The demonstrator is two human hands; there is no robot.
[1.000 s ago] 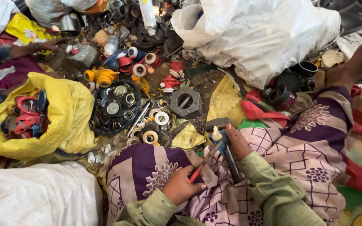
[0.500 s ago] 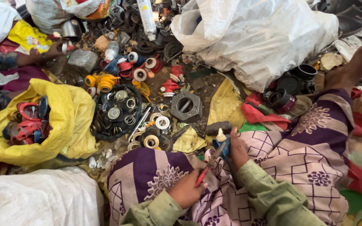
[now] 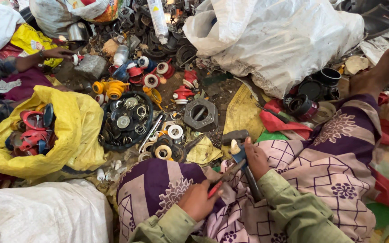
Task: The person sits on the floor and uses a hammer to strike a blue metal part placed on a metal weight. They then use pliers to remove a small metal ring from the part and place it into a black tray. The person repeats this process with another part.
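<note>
Red-handled pliers gripped in the left hand now meet the small blue-and-cream part clasped by the right hand, raised slightly over the patterned lap cloth; black tray of rings beyond

**Ground surface and what lies on it**

Bare dirt ground, dark and littered. Directly on it: large white woven plastic sack, upper right; second white sack, lower left; open yellow plastic bag holding red plastic parts, left; round black tray filled with metal rings and caps, just beside the bag; grey hexagonal metal block, centre; grey stone; scattered red-and-white plastic spools.
</note>
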